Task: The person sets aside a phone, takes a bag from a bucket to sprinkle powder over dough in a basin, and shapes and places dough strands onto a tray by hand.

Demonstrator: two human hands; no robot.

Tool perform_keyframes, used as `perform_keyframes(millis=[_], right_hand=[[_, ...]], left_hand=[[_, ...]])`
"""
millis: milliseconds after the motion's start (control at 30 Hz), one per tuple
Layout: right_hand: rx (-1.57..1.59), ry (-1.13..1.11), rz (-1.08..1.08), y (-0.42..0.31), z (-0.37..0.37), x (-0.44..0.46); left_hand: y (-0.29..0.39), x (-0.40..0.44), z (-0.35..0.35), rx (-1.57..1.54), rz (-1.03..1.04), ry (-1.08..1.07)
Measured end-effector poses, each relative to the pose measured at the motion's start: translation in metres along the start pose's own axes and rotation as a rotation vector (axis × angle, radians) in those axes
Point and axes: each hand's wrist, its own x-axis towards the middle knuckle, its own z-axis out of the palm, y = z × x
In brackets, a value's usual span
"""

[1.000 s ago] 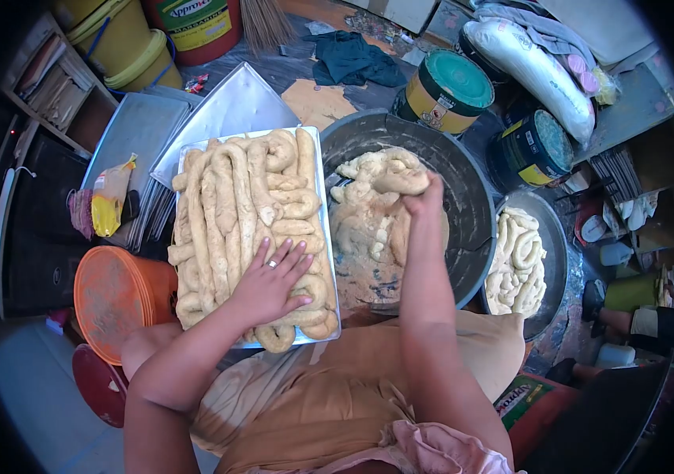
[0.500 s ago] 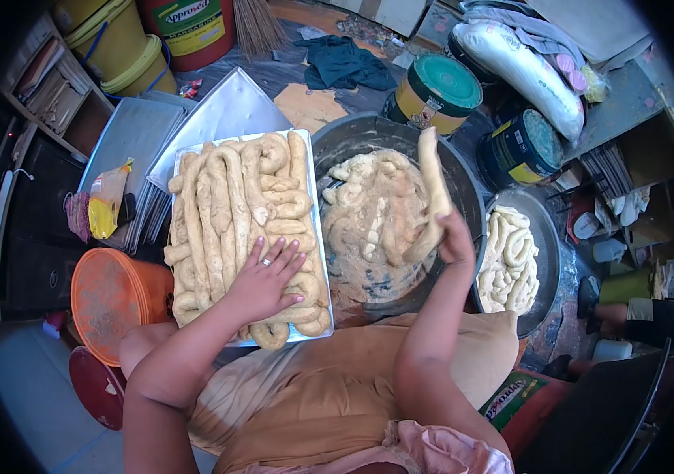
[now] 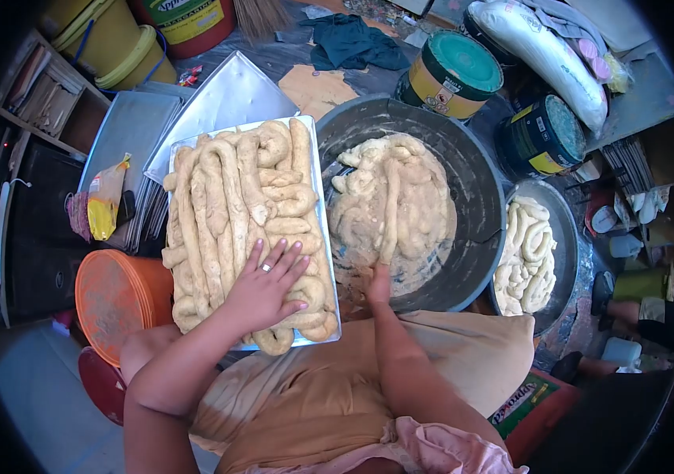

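My left hand (image 3: 267, 286), with a ring on one finger, lies flat with its fingers spread on the coiled dough ropes (image 3: 234, 182). Those ropes are heaped on a metal tray (image 3: 326, 261) across my lap. To the right, my right hand (image 3: 378, 286) is closed round the near end of a long dough strip (image 3: 390, 209). The strip stretches away from me over more dough (image 3: 424, 182), dusted with crumbs or flour, in a large dark basin (image 3: 475, 197).
A second basin (image 3: 564, 261) with pale dough coils (image 3: 528, 253) stands at the right. An orange bucket (image 3: 108, 304) is at the left, metal sheets (image 3: 234, 91) behind the tray. Green-lidded tubs (image 3: 463, 67) stand beyond the basin. Another person's leg (image 3: 625, 316) shows at far right.
My right hand has moved from the basin's right side to its near edge, and the raised dough strip has come down over the other dough. My left hand stays on the tray's dough.
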Motion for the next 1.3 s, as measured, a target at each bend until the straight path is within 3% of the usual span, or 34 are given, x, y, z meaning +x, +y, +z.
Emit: perform_keyframes(millis=[100,200,300,400,500,567,600,633,700,800,900,967,1033,1100,1233,1300], right_hand=[[-0.118,0.095,0.062,-0.044,0.007,0.01],[-0.336,-0.073,0.043,-0.046,0.01,0.031],[-0.257,-0.182,0.047,-0.024,0.023,0.061],[-0.243,-0.335,-0.239,0.017,0.031,0.086],[0.746,-0.687,0.345,0.009,-0.004,0.116],[1.109,-0.473,0.382,-0.007,-0.046,0.145],[1.061,-0.318,0.375,0.003,-0.056,0.171],[1.166,-0.035,0.355,-0.04,-0.09,0.167],[0.802,0.04,0.101,-0.031,-0.103,0.19],[0.187,0.271,0.16,-0.022,-0.1,0.193],[0.006,0.238,0.546,-0.023,-0.062,0.154],[-0.31,0.051,0.406,-0.049,-0.031,0.116],[-0.456,-0.162,0.173,-0.085,-0.032,0.094],[-0.543,-0.24,-0.072,-0.076,-0.011,0.085],[-0.759,-0.248,-0.397,-0.031,-0.022,0.09],[-0.635,-0.192,-0.083,-0.029,-0.052,0.08]], left_hand=[[0.001,0.001,-0.002,0.006,-0.004,-0.012],[0.002,0.002,-0.004,0.009,-0.01,-0.026],[0.003,0.003,-0.007,0.005,-0.012,-0.04],[0.003,0.004,-0.008,0.006,-0.013,-0.044],[0.003,0.005,-0.008,0.002,-0.014,-0.047],[0.003,0.005,-0.007,0.006,-0.011,-0.042],[0.003,0.004,-0.006,0.016,-0.01,-0.032],[0.003,0.003,-0.006,0.027,-0.007,-0.023],[0.003,0.004,-0.006,0.04,-0.003,-0.011],[0.003,0.004,-0.006,0.036,-0.01,-0.007],[0.002,0.003,-0.003,0.036,-0.009,0.001],[0.003,0.004,-0.003,0.041,-0.011,-0.004],[0.003,0.004,-0.005,0.044,-0.008,-0.004],[0.004,0.004,-0.004,0.038,-0.008,-0.009],[0.002,0.006,-0.005,0.024,-0.007,-0.018],[0.003,0.004,-0.003,0.007,-0.007,-0.022]])
